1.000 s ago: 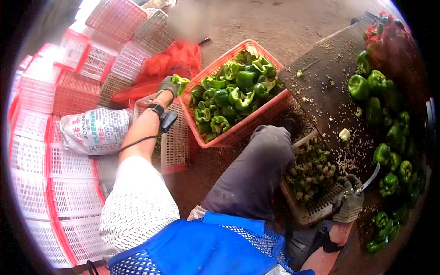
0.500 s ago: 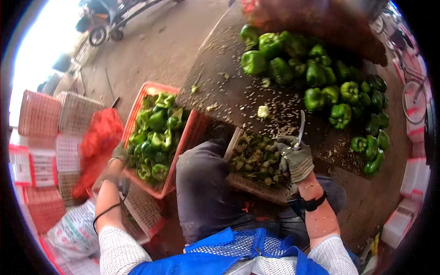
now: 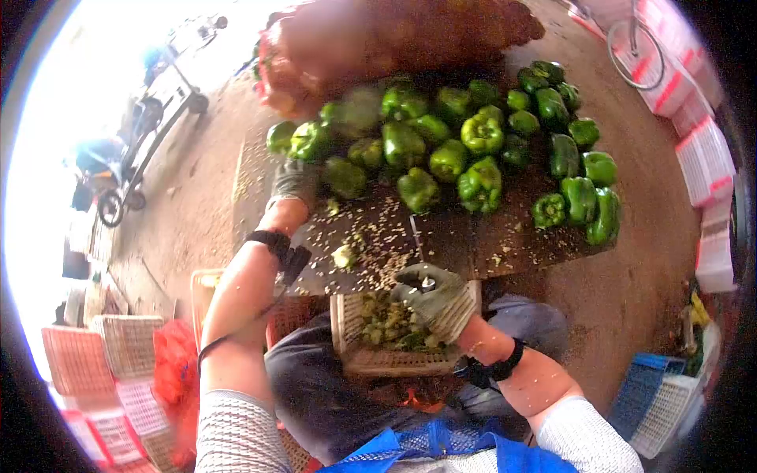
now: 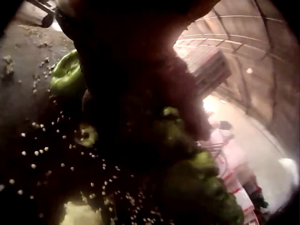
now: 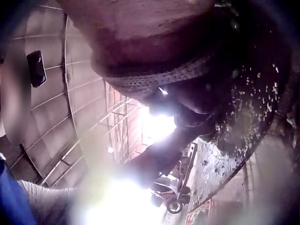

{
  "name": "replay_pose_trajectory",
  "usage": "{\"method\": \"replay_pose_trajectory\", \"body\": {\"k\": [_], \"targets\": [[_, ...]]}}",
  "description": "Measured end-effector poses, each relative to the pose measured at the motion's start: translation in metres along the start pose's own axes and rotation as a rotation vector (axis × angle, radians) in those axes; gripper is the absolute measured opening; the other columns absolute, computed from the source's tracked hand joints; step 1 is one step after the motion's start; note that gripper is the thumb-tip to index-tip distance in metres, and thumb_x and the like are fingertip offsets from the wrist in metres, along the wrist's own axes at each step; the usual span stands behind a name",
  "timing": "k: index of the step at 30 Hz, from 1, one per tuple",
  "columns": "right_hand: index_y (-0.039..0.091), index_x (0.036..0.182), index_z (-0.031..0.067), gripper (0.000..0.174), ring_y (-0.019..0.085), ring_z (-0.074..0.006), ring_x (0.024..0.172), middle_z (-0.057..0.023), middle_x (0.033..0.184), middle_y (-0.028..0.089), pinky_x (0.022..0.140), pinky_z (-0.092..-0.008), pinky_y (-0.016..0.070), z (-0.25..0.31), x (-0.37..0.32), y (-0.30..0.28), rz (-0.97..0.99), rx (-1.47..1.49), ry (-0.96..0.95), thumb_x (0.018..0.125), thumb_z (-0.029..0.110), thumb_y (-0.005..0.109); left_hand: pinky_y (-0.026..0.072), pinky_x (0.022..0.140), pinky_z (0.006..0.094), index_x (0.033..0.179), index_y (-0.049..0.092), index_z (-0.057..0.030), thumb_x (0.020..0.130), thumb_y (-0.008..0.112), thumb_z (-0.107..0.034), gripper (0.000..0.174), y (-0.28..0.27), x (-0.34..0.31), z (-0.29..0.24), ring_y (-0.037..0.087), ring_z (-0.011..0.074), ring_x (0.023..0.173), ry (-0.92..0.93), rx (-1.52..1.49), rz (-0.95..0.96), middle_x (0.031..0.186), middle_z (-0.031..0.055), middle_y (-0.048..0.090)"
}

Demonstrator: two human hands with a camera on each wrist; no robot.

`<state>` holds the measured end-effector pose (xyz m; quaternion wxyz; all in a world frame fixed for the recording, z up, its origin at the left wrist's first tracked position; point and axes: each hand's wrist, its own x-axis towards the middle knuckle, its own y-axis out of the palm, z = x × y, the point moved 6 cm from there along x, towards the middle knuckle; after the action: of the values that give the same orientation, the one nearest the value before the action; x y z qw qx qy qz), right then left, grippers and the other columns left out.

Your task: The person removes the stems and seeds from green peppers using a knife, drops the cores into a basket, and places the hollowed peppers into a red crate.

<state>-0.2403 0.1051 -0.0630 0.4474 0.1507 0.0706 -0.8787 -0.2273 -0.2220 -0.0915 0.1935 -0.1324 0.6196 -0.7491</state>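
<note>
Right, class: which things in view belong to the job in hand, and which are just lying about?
Probably the job:
- green peppers
- knife, in the right hand's grip
- seed-strewn tabletop
- crate of trimmings

Probably just lying about:
- red netting
- blue crate
- pinkish crate at far left

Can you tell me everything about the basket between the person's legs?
The basket is pale tan and looks like plastic, with straight sides and little holes in its walls. It sits open side up at the near edge of the table. Greenish-brown scraps lie inside. The right hand, holding a knife, hides part of it; I can't tell if they touch.
</note>
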Motion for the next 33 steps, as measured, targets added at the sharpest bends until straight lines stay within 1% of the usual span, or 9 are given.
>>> {"method": "replay_pose_trajectory", "body": {"k": [4, 6, 9, 14, 15, 17, 24, 28, 33], "targets": [[0.068, 0.105, 0.0057, 0.021, 0.056, -0.0036, 0.057, 0.001, 0.077, 0.068, 0.048, -0.022, 0.0458, -0.006, 0.001, -0.009, -0.033, 0.135, 0.014, 0.085, 0.011, 0.073, 0.0509, 0.089, 0.0386, 0.119, 0.063, -0.0086, 0.082, 0.071, -0.037, 0.047, -0.007, 0.02, 0.007, 0.066, 0.026, 0.103, 0.107, -0.18, 0.071, 0.111, 0.0164, 0.068], [0.068, 0.104, 0.0055, 0.021, 0.057, -0.0039, 0.058, 0.0008, 0.078, 0.068, 0.05, -0.0221, 0.0467, -0.003, 0.003, -0.011, -0.022, 0.12, -0.039, 0.085, 0.011, 0.072, 0.052, 0.086, 0.0318, 0.126, 0.058, -0.0084, 0.081, 0.075, -0.027, 0.051, 0.067, 0.048, 0.063, 0.064, 0.0184, 0.101, 0.091, -0.439, 0.189, 0.11, 0.0113, 0.069], [0.067, 0.105, 0.0041, 0.02, 0.061, -0.0054, 0.064, -0.0012, 0.08, 0.069, 0.055, -0.0222, 0.0494, -0.001, 0.002, -0.011, 0.017, 0.066, -0.114, 0.086, 0.01, 0.071, 0.0539, 0.082, 0.0323, 0.126, 0.055, -0.0076, 0.085, 0.072, -0.026, 0.048, 0.071, 0.029, 0.082, 0.064, 0.0165, 0.092, -0.2, -1.151, 0.174, 0.104, 0.0055, 0.067], [0.066, 0.107, -0.0003, 0.02, 0.065, -0.0095, 0.077, -0.0056, 0.087, 0.071, 0.068, -0.0237, 0.0531, 0.019, -0.008, -0.009, 0.146, 0.091, -0.124, 0.088, 0.006, 0.065, 0.0549, 0.088, 0.0435, 0.136, 0.043, -0.0035, 0.08, 0.077, -0.037, 0.073, -0.049, -0.095, -0.03, 0.061, 0.0258, 0.106, -0.2, -1.947, -0.124, 0.12, 0.0115, 0.059], [0.066, 0.107, -0.0003, 0.019, 0.065, -0.0094, 0.079, -0.006, 0.087, 0.071, 0.07, -0.0239, 0.0529, 0.021, -0.012, -0.008, 0.2, 0.126, 0.01, 0.088, 0.006, 0.065, 0.0545, 0.092, 0.0441, 0.138, 0.041, -0.0023, 0.06, 0.091, -0.038, 0.099, -0.066, -0.12, -0.049, 0.059, 0.0288, 0.11, -0.307, -2.016, -0.126, 0.123, 0.0132, 0.057], [0.068, 0.106, 0.0019, 0.021, 0.063, -0.0076, 0.077, -0.004, 0.084, 0.071, 0.069, -0.0245, 0.0526, 0.006, -0.009, 0.004, 0.215, 0.03, -0.146, 0.086, 0.007, 0.065, 0.0514, 0.097, 0.0423, 0.138, 0.041, -0.0027, 0.059, 0.092, -0.033, 0.099, -0.097, -0.156, -0.087, 0.056, 0.026, 0.114, -0.261, -2.103, -0.163, 0.126, 0.0115, 0.055], [0.07, 0.107, 0.0079, 0.028, 0.066, -0.0137, 0.086, -0.0061, 0.095, 0.072, 0.074, -0.0309, 0.0538, 0.013, -0.024, 0.039, 0.482, 0.301, -0.243, 0.079, 0.006, 0.067, 0.0445, 0.098, 0.0396, 0.14, 0.04, -0.0016, 0.063, 0.09, -0.037, 0.098, -0.094, -0.19, -0.109, 0.054, 0.0282, 0.115, 0.007, -1.451, -0.394, 0.125, 0.0144, 0.054], [0.069, 0.105, 0.007, 0.025, 0.067, -0.02, 0.084, -0.0086, 0.095, 0.072, 0.076, -0.034, 0.0539, -0.004, -0.015, 0.043, 0.438, -0.097, -0.411, 0.081, 0.012, 0.068, 0.045, 0.097, 0.0445, 0.139, 0.039, -0.0001, 0.062, 0.089, -0.031, 0.097, -0.126, -0.193, -0.114, 0.055, 0.0388, 0.111, 0.204, -0.923, -0.484, 0.123, 0.0196, 0.055], [0.069, 0.098, 0.0069, 0.019, 0.066, -0.0196, 0.08, -0.0087, 0.092, 0.071, 0.074, -0.0346, 0.0528, 0.002, -0.007, 0.068, 0.429, -0.338, -0.552, 0.081, 0.014, 0.068, 0.0455, 0.096, 0.038, 0.14, 0.038, 0.0001, 0.079, 0.08, -0.033, 0.081, -0.113, -0.192, -0.105, 0.055, 0.0256, 0.112, -0.061, -1.308, -0.602, 0.124, 0.0139, 0.056]]}}
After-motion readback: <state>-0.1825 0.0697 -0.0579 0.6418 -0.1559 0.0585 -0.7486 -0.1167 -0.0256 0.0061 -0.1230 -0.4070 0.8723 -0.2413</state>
